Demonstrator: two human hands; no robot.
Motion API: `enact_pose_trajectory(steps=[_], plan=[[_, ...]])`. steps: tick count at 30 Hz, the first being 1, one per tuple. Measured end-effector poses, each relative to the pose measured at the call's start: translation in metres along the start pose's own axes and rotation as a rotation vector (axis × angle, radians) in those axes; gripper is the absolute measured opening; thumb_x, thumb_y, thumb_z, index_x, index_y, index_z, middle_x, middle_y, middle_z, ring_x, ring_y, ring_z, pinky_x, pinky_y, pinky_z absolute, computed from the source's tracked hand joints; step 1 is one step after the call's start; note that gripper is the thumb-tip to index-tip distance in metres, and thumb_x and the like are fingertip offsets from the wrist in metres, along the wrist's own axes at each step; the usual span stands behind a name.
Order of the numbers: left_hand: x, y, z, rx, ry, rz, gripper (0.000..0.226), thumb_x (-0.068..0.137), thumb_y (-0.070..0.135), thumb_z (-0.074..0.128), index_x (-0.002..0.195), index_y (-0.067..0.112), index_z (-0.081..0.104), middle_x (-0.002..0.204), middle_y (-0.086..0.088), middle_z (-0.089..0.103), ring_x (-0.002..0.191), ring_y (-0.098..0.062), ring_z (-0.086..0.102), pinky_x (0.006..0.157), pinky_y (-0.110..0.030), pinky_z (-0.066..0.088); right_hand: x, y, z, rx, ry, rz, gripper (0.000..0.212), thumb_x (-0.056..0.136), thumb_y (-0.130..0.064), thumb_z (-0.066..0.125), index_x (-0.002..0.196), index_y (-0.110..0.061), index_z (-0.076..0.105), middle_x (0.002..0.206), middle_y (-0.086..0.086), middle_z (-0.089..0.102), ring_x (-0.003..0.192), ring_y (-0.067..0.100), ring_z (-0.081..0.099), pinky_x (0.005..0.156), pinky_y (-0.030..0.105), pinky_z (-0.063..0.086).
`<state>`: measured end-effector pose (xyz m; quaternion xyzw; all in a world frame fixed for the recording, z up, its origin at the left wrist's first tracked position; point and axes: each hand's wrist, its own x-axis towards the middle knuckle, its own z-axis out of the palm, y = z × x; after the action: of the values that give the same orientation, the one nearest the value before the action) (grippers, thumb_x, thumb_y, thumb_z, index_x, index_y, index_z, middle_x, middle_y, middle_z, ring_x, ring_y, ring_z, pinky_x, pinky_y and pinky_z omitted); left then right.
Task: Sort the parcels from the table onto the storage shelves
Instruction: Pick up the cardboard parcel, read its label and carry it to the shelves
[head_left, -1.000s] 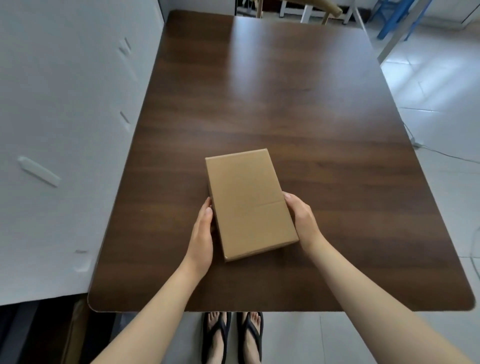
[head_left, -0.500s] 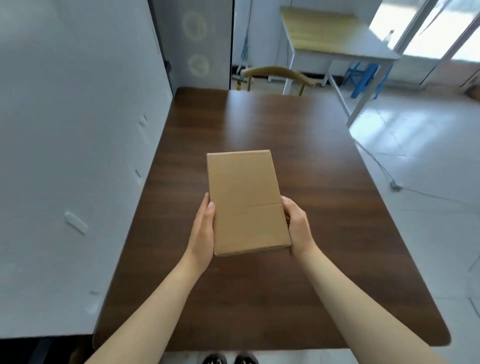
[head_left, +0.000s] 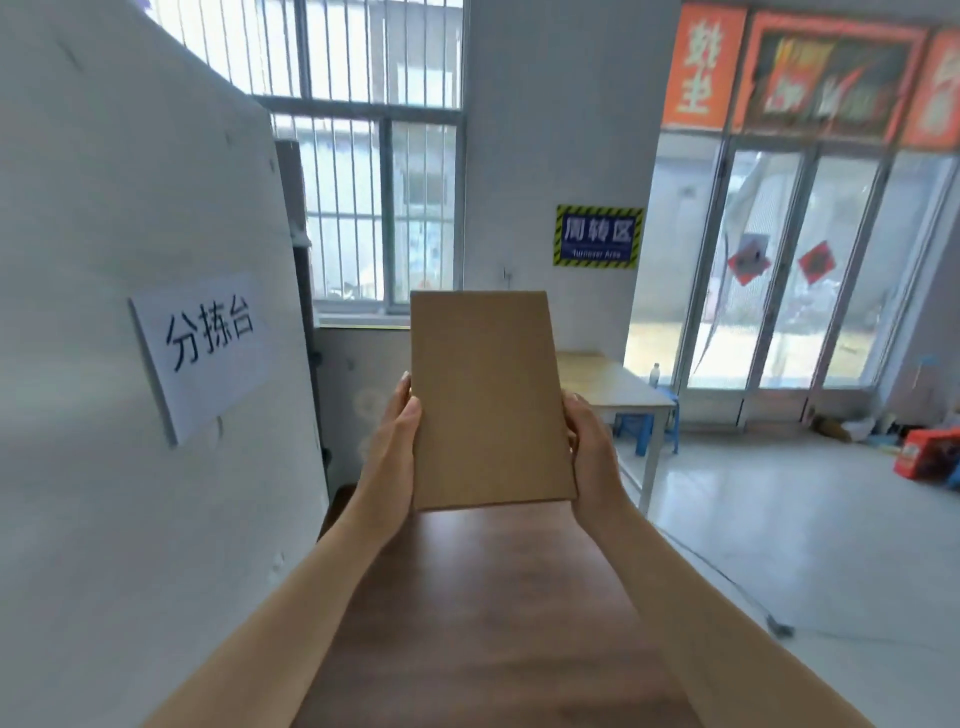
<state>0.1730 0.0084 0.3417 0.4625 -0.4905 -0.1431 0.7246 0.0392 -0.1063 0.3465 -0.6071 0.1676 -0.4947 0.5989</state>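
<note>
- White panel (head_left: 130, 234): upright, fills the left side, just beside the bench.
- Bench (head_left: 493, 623): dark wood grain, lower centre, beneath both forearms.
- Parcel (head_left: 488, 400): plain brown cardboard, flat and rectangular. Held upright in the air above the bench, broad face to the camera, clear of bench and panel.
- Paper sign (head_left: 202, 348): white sheet with black characters, fixed to the panel.
- Left hand (head_left: 389, 447): grips the parcel's left long edge, thumb on the front face.
- Right hand (head_left: 592, 452): grips the right long edge, fingers curled round it.
- Blue sign (head_left: 597, 236): hazard-striped border, on the far pillar.
</note>
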Motion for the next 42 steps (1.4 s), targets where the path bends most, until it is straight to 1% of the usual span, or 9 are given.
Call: enact_pose_trajectory(steps=[6,14,17,22,30,34,36,40,42], plan=[[0.033,0.054,0.005,-0.009,-0.039,0.115,0.049,0.09,0.04,0.035,0.134,0.022,0.045,0.118,-0.004,0.062,0.1,-0.012,0.065,0.079,-0.03,0.057,0.016,-0.058,0.01,0.036,0.001,-0.166,0.027,0.082,-0.043,0.047,0.085,-0.027,0.069,0.082,-0.002,0.065,0.077,0.012,0.059,0.078,0.037,0.046],[0.045,0.069,0.002,0.021,-0.065,0.171,0.041,0.095,0.043,0.038,0.131,0.027,0.045,0.114,0.006,0.063,0.099,-0.008,0.066,0.073,-0.026,0.056,0.018,-0.074,0.018,0.001,-0.021,-0.249,0.034,0.078,-0.059,0.048,0.094,-0.038,0.069,0.104,0.001,0.067,0.103,0.024,0.062,0.097,0.054,0.05],[0.043,0.068,-0.001,0.021,-0.069,0.167,0.05,0.09,0.043,0.035,0.136,0.024,0.042,0.117,0.005,0.063,0.102,-0.011,0.066,0.073,-0.027,0.057,0.016,-0.072,0.021,0.025,-0.049,-0.251,0.034,0.074,-0.061,0.053,0.097,-0.041,0.066,0.111,0.001,0.066,0.111,0.029,0.061,0.092,0.053,0.053],[0.039,0.078,-0.006,0.009,-0.076,0.204,0.042,0.09,0.038,0.033,0.129,0.03,0.047,0.116,0.004,0.062,0.095,-0.003,0.067,0.07,-0.02,0.055,0.018,-0.07,0.027,0.144,-0.143,-0.207,0.031,0.079,-0.037,0.057,0.109,-0.03,0.056,0.109,-0.001,0.066,0.097,0.021,0.063,0.074,0.033,0.06],[0.039,0.074,-0.017,0.087,-0.013,0.204,0.045,0.097,0.033,0.034,0.14,0.022,0.042,0.126,-0.001,0.06,0.106,-0.015,0.064,0.076,-0.024,0.055,0.014,-0.067,0.033,0.139,-0.095,-0.236,0.039,0.075,-0.036,0.065,0.112,-0.032,0.057,0.12,0.002,0.063,0.098,0.022,0.066,0.076,0.038,0.06],[0.039,0.069,-0.018,0.085,0.137,0.192,0.041,0.095,0.022,0.047,0.133,0.036,0.044,0.14,-0.007,0.049,0.125,-0.021,0.053,0.095,-0.034,0.051,0.012,-0.066,0.032,0.055,-0.046,-0.291,0.039,0.071,-0.032,0.068,0.108,-0.033,0.057,0.086,-0.022,0.071,0.075,0.005,0.069,0.064,0.028,0.06],[0.035,0.07,-0.012,0.134,0.181,0.193,0.044,0.092,0.027,0.048,0.133,0.04,0.044,0.139,0.0,0.048,0.127,-0.022,0.05,0.097,-0.04,0.049,0.009,-0.066,0.033,0.028,-0.022,-0.29,0.036,0.069,-0.033,0.069,0.104,-0.037,0.058,0.082,-0.019,0.07,0.073,0.007,0.068,0.065,0.03,0.06],[0.026,0.078,0.007,0.372,0.214,0.241,0.058,0.094,0.033,0.052,0.146,0.029,0.028,0.141,0.008,0.035,0.123,-0.006,0.04,0.094,-0.014,0.039,0.003,-0.065,0.041,-0.045,0.045,-0.331,0.04,0.061,-0.051,0.073,0.099,-0.051,0.059,0.117,-0.001,0.062,0.099,0.03,0.063,0.083,0.048,0.059],[0.025,0.08,0.013,0.397,0.214,0.227,0.065,0.093,0.035,0.055,0.148,0.029,0.023,0.148,0.005,0.028,0.127,-0.007,0.035,0.094,-0.012,0.038,0.002,-0.065,0.044,-0.057,0.054,-0.354,0.04,0.062,-0.055,0.071,0.1,-0.055,0.057,0.125,0.001,0.058,0.106,0.034,0.06,0.088,0.054,0.055]])
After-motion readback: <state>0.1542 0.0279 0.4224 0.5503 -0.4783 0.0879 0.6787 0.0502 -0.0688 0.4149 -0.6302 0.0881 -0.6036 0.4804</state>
